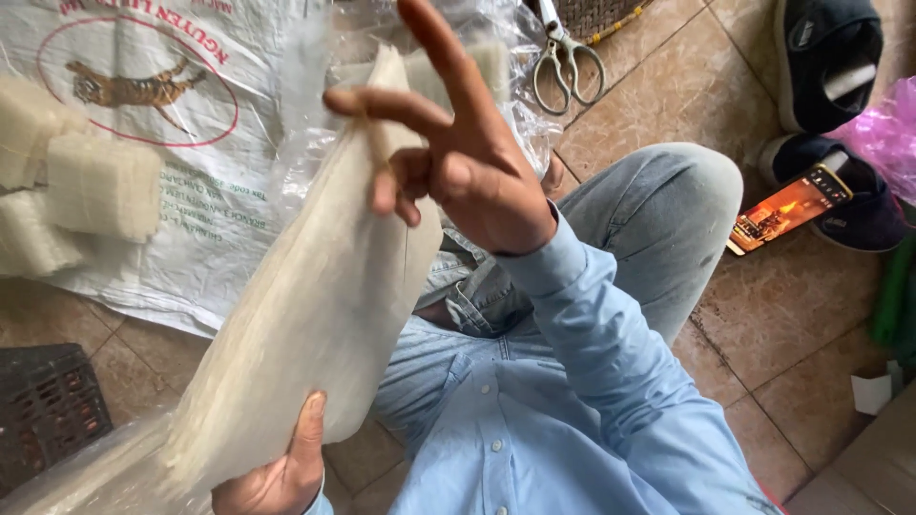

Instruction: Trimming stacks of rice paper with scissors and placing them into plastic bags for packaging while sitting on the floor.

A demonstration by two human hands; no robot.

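Note:
I hold a thick stack of thin, off-white sheets (315, 305) slanting from bottom left up to the top middle. My left hand (277, 477) grips its lower end, thumb lying up the front. My right hand (468, 172) is at the upper part of the stack, back of the hand toward me. Two fingers stick out straight and apart, while the others curl in and pinch at the sheets' right edge. Under the stack are my light blue shirt sleeve and my jeans-clad knee (668, 200).
A white woven sack (191, 133) printed with a tiger lies on the tiled floor, with several white bundled blocks (95, 186) on it. Crinkled clear plastic (506, 38), scissors (568, 62), a lit phone (790, 207), dark shoes (825, 57), a pink bag (887, 129) and a black crate (48, 410) lie around.

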